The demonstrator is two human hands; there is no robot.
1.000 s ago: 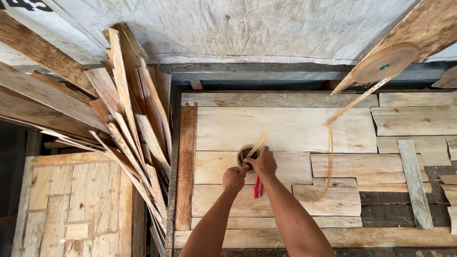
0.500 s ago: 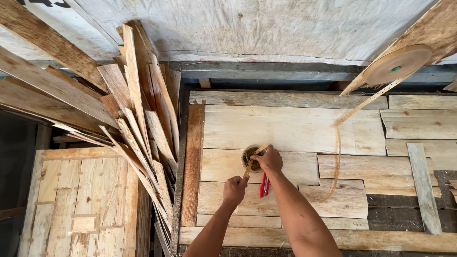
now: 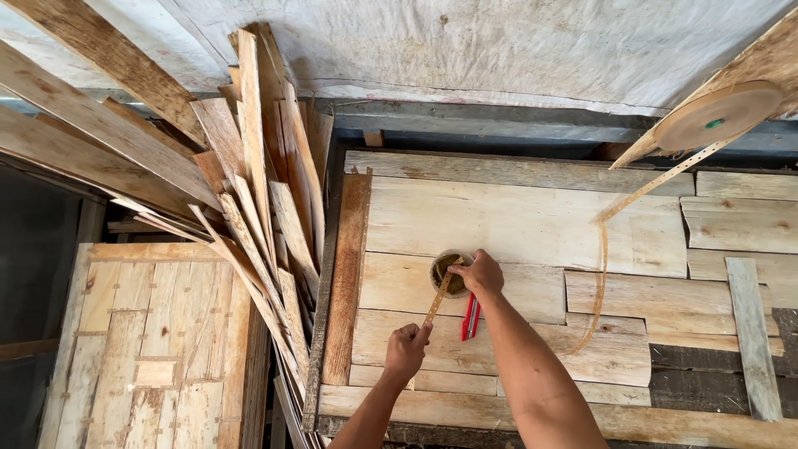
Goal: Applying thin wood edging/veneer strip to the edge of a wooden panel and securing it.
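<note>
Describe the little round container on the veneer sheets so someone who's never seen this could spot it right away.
Start at the wide bed of pale veneer sheets filling the right half. Near its middle, the right hand rests on a small round cup, dark inside. It is the only round thing lying among flat boards, just above red-handled scissors.

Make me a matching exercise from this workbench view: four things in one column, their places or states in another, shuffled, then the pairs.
Things:
1. tape roll
2. small cup
3. red-handled tool
4. loose planks

Places or states:
A. lying flat on the veneer sheets, beside the right forearm
B. leaning in a stack at the left
C. mounted at upper right, strip hanging down
D. under the right hand

Pairs: 1-C, 2-D, 3-A, 4-B
</note>
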